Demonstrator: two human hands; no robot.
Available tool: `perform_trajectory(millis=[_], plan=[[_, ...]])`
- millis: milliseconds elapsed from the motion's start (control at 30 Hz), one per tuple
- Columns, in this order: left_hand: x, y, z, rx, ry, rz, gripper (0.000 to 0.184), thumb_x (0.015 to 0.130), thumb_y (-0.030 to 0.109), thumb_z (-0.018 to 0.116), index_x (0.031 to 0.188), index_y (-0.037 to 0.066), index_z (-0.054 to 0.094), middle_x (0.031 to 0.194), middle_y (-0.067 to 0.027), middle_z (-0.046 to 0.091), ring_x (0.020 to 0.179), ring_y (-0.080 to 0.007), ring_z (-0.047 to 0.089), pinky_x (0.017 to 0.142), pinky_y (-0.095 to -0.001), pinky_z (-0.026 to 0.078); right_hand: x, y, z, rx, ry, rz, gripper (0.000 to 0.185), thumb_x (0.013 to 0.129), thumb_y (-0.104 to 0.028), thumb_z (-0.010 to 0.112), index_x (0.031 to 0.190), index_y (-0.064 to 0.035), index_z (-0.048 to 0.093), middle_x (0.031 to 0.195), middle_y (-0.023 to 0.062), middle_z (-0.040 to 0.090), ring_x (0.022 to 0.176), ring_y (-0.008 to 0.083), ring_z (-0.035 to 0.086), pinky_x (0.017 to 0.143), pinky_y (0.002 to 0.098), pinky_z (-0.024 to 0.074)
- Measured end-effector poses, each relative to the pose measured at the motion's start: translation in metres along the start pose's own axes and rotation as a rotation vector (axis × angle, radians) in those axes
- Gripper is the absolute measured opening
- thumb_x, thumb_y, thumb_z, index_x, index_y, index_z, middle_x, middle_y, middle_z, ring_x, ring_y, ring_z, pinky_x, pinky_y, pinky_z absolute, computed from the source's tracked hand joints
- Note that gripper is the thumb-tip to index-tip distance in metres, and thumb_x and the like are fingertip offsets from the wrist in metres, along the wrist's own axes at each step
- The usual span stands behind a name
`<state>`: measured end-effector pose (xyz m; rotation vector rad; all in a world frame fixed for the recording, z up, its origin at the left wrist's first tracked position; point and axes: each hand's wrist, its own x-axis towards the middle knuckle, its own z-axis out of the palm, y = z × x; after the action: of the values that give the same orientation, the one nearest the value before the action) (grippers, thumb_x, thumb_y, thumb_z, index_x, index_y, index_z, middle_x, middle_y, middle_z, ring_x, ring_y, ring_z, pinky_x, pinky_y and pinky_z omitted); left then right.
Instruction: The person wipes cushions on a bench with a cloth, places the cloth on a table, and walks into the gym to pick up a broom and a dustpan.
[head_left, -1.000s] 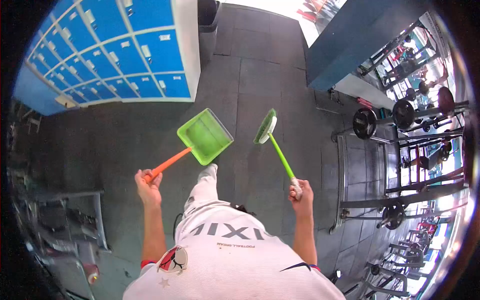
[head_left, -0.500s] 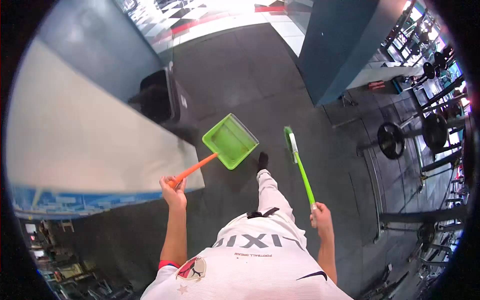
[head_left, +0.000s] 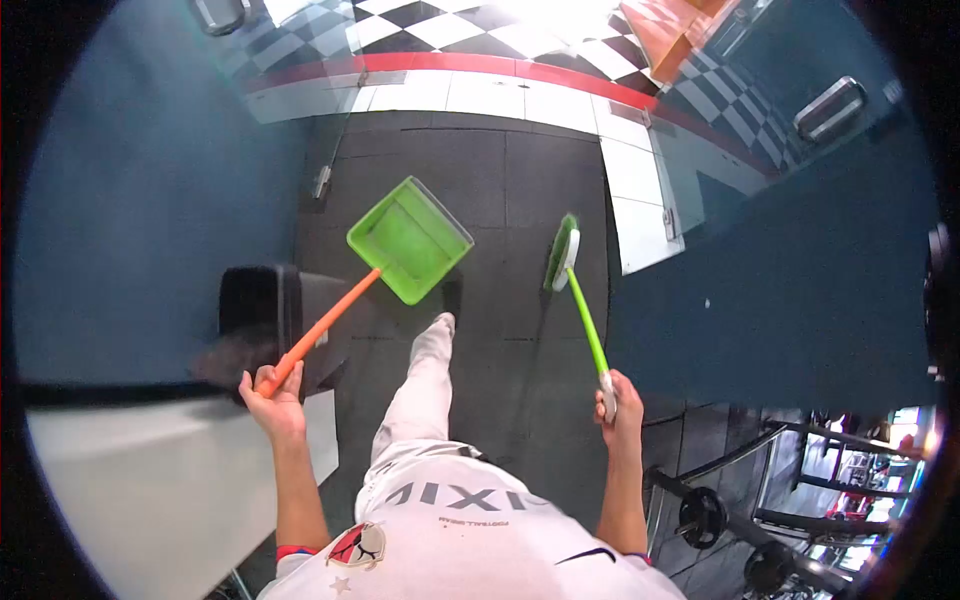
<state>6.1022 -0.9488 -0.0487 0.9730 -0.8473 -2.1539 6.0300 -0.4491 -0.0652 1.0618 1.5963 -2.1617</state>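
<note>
My left hand [head_left: 273, 395] is closed around the orange handle of a green dustpan [head_left: 410, 240], held out ahead of me to the left. Its broad pan faces up toward the camera, and a little dirt seems to show on it. In my right hand [head_left: 620, 405] is a broom [head_left: 587, 320] with a lime-green handle, gripped at its whitish end. The broom's white and green head points away from me, to the right of the dustpan and apart from it. Whether either tool touches the floor I cannot tell.
A black bin [head_left: 262, 310] stands on the left beside a white panel [head_left: 150, 490]. Ahead, glass doors [head_left: 740, 130] stand open at a white and red threshold [head_left: 490, 95], with checkered tiles beyond. Dark blue walls flank the passage. Weight plates [head_left: 703, 517] sit on a rack at lower right.
I have walked forward toward the doorway, turning slightly. The bin now lies nearer my left hand, and the weight rack has dropped to the lower right. Both hands keep their tools.
</note>
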Motion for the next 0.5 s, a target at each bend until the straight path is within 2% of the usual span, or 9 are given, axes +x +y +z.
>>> perform_trajectory(millis=[33, 100, 133, 233, 267, 333, 400, 500], plan=[[0.018, -0.017, 0.027, 0.0, -0.02, -0.004, 0.044, 0.098, 0.04, 0.041, 0.072, 0.006, 0.044, 0.08, -0.0069, 0.046, 0.104, -0.0331, 0.057, 0.091, -0.0497, 0.052, 0.024, -0.023, 0.013, 0.032, 0.023, -0.015, 0.033, 0.095, -0.027, 0.053, 0.121, -0.0065, 0.05, 0.07, 0.005, 0.058, 0.044, 0.009, 0.049, 0.039, 0.024, 0.038], [0.045, -0.058, 0.098, -0.03, 0.032, -0.001, 0.042, 0.098, 0.04, 0.042, 0.073, 0.006, 0.045, 0.082, -0.0072, 0.048, 0.105, -0.0327, 0.057, 0.093, -0.0488, 0.051, 0.062, -0.078, 0.031, 0.069, 0.047, -0.014, 0.039, 0.094, -0.025, 0.055, 0.127, -0.0059, 0.046, 0.07, 0.0063, 0.058, 0.044, 0.0102, 0.049, 0.04, 0.0235, 0.0386], [0.141, -0.027, 0.185, -0.013, 0.062, -0.015, 0.042, 0.098, 0.041, 0.043, 0.075, 0.007, 0.047, 0.085, -0.0072, 0.05, 0.104, -0.0317, 0.056, 0.096, -0.0485, 0.048, 0.103, -0.142, 0.138, 0.065, 0.049, 0.021, 0.04, 0.094, -0.025, 0.056, 0.128, -0.0059, 0.045, 0.07, 0.0066, 0.058, 0.044, 0.0106, 0.049, 0.04, 0.0234, 0.0385], [0.269, -0.018, 0.338, 0.041, 0.033, 0.011, 0.044, 0.098, 0.044, 0.044, 0.075, 0.007, 0.047, 0.087, -0.0074, 0.051, 0.1, -0.0309, 0.057, 0.096, -0.0476, 0.048, 0.155, -0.249, 0.234, 0.058, 0.054, 0.026, 0.047, 0.092, -0.024, 0.061, 0.131, -0.0038, 0.044, 0.07, 0.0065, 0.058, 0.043, 0.0111, 0.049, 0.039, 0.0234, 0.0378], [0.304, -0.026, 0.391, 0.068, 0.056, 0.028, 0.046, 0.097, 0.046, 0.044, 0.075, 0.007, 0.048, 0.083, -0.0052, 0.05, 0.092, -0.0325, 0.057, 0.089, -0.0474, 0.052, 0.175, -0.285, 0.249, 0.024, 0.041, 0.032, 0.046, 0.092, -0.024, 0.061, 0.13, -0.0032, 0.045, 0.07, 0.0058, 0.058, 0.044, 0.0104, 0.049, 0.039, 0.0229, 0.0378], [0.323, -0.057, 0.473, 0.089, 0.068, -0.019, 0.046, 0.097, 0.047, 0.043, 0.075, 0.007, 0.048, 0.083, -0.0048, 0.05, 0.092, -0.0318, 0.057, 0.089, -0.0472, 0.052, 0.204, -0.342, 0.233, -0.017, 0.041, 0.03, 0.044, 0.091, -0.021, 0.061, 0.129, -0.002, 0.048, 0.07, 0.0033, 0.058, 0.045, 0.0081, 0.049, 0.039, 0.0215, 0.038], [0.353, -0.062, 0.532, 0.119, 0.073, -0.046, 0.047, 0.098, 0.048, 0.039, 0.074, 0.008, 0.047, 0.083, -0.0049, 0.049, 0.09, -0.0309, 0.056, 0.087, -0.0481, 0.051, 0.232, -0.356, 0.238, -0.065, 0.066, -0.009, 0.045, 0.09, -0.018, 0.061, 0.129, -0.0018, 0.047, 0.069, 0.0029, 0.057, 0.045, 0.0075, 0.048, 0.039, 0.0214, 0.0382], [0.424, -0.116, 0.656, 0.135, 0.057, -0.055, 0.048, 0.099, 0.047, 0.035, 0.073, 0.009, 0.046, 0.082, -0.0051, 0.048, 0.089, -0.0311, 0.056, 0.086, -0.049, 0.051, 0.333, -0.411, 0.267, -0.137, 0.122, -0.022, 0.046, 0.089, -0.018, 0.062, 0.129, -0.0019, 0.048, 0.067, 0.0018, 0.056, 0.045, 0.0069, 0.047, 0.039, 0.022, 0.0381]])
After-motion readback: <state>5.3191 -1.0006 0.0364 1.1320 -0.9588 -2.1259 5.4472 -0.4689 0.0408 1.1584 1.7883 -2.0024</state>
